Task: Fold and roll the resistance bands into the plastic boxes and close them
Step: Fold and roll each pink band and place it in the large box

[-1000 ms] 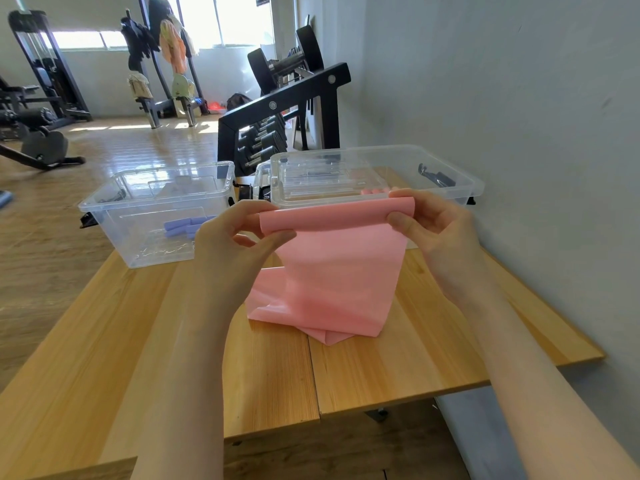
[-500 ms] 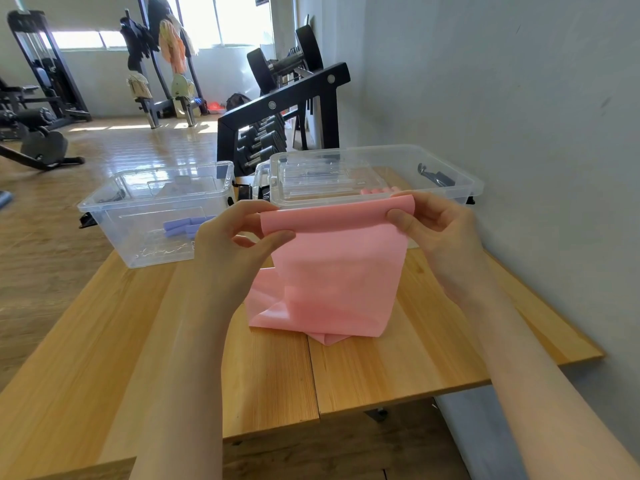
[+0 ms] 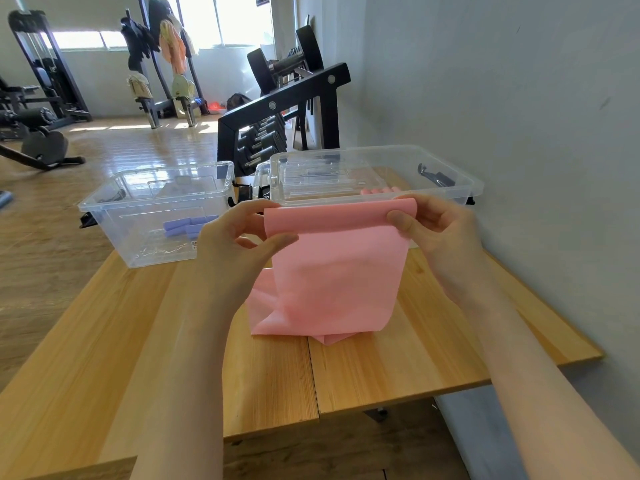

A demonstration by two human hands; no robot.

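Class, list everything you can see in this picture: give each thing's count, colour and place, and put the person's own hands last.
pink band: one, pink, held up over the table, its lower end bunched on the wood
left box: one, clear, far left of the table, lid off
purple rolls: several, purple, inside the left box
right box: one, clear, far right of the table by the wall
pink rolls: several, pink, in the right box
table: one, light wood
dumbbell rack: one, black, behind the boxes
left hand: pinches the band's top left corner
right hand: pinches the top right corner
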